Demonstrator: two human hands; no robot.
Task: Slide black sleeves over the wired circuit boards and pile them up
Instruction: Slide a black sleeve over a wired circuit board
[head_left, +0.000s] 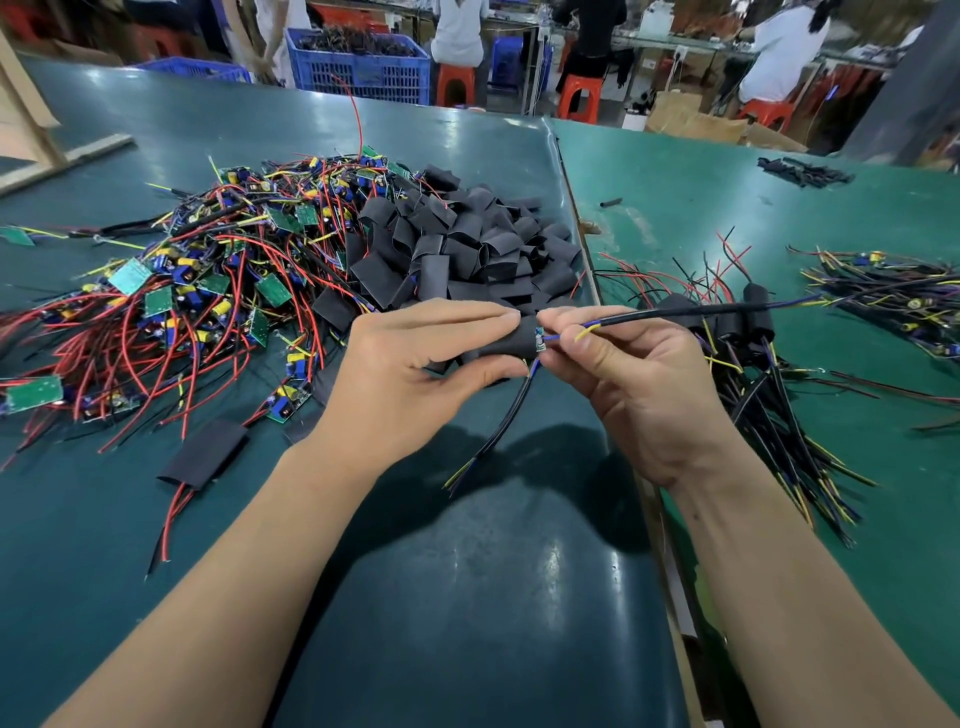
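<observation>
Mid-sleeving at bench (467, 597): left hand (415, 364) grasping black sleeve (506, 343) w/ board nearly in, right hand (639, 374) pinching wires (675, 313); next, prob. seat fully, pile right.

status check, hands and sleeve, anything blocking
Left hand grips black sleeve. Right hand pinches board's wires; board edge at sleeve mouth. Nothing blocking.
</observation>
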